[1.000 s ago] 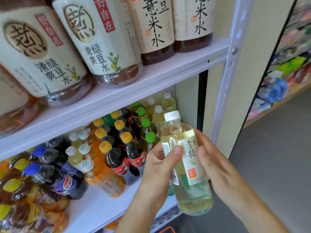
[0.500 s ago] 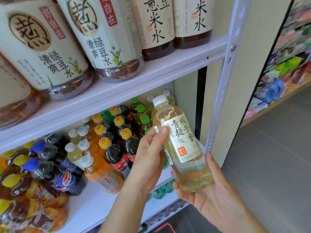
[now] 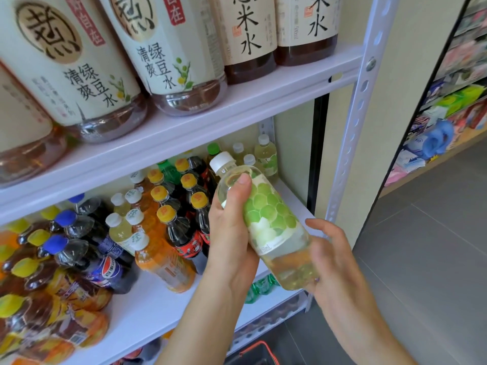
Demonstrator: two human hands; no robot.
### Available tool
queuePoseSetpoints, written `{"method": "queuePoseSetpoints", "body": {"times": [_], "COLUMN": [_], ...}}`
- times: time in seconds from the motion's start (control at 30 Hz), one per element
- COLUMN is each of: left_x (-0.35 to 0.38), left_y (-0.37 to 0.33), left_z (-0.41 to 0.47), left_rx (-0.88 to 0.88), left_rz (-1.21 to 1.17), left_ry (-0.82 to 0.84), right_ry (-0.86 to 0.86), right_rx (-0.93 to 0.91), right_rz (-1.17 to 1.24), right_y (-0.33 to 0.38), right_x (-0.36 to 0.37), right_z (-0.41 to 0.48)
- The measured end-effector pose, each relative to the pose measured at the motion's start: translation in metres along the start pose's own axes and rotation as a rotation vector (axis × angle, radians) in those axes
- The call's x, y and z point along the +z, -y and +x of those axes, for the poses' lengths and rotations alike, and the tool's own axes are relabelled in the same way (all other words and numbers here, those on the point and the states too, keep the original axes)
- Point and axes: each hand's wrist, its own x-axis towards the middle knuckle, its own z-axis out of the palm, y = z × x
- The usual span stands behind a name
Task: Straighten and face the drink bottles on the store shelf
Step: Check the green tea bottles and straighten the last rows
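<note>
While left grip [image 3: 232, 233] clasps the bottle [image 3: 266, 214], right grip [image 3: 334, 262] perhaps touches it.

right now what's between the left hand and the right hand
In the head view, a clear plastic bottle with white cap and green label: left hand grips it, right hand touches its base.

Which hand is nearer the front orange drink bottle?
Left. The left hand grips the pale bottle just beside the orange bottle; the right hand supports that bottle's base, farther right.
</note>
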Motion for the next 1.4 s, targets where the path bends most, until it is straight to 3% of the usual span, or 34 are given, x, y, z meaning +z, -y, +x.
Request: {"method": "queuePoseSetpoints", "body": {"times": [0.1,0.2,0.33,0.47,0.67,0.73,0.8,0.93,1.0,1.07,1.17,1.23,1.4], "left_x": [-0.003,-0.007,-0.004,-0.004,-0.006,-0.007,-0.007,-0.009,-0.011,-0.012,-0.014,-0.013,-0.018], "left_y": [-0.001,0.000,-0.009,-0.018,-0.021,-0.021,-0.022,-0.022,-0.022,-0.022,-0.024,-0.027,-0.031], "left_z": [0.003,0.007,0.008,0.010,0.006,0.005,0.005,0.007,0.010,0.011,0.015,0.016,0.014], "left_rx": [-0.051,-0.105,-0.131,0.088,0.117,0.087,0.051,0.037,0.020,-0.011,-0.008,0.016,0.122], "left_rz": [-0.063,-0.071,0.015,0.268,0.162,0.109,0.052,-0.061,-0.102,-0.141,-0.099,0.089,0.561], "left_ry": [0.045,0.151,0.135,0.096,0.035,0.015,0.022,0.094,0.159,0.227,0.245,0.171,0.149], "right_ry": [0.194,0.308,0.260,0.043,-0.135,-0.130,-0.058,0.284,0.371,0.429,0.426,0.354,0.096], "right_rx": [0.407,0.478,0.227,-0.082,-0.445,-0.497,-0.361,0.194,0.435,0.505,0.434,0.345,-0.016], "right_rz": [0.376,0.470,0.379,-0.021,-0.592,-0.642,-0.423,0.097,0.376,0.540,0.528,0.468,-0.011], "right_y": [0.010,0.011,0.008,0.004,-0.007,-0.007,0.001,0.014,0.016,0.017,0.012,0.012,0.008], "right_x": [-0.004,-0.006,0.001,0.002,0.003,0.003,0.004,-0.003,-0.002,-0.003,-0.004,-0.003,0.002], "right_z": [0.003,0.002,-0.002,-0.003,-0.004,-0.006,-0.004,-0.002,0.005,0.007,0.006,0.008,0.001]}}
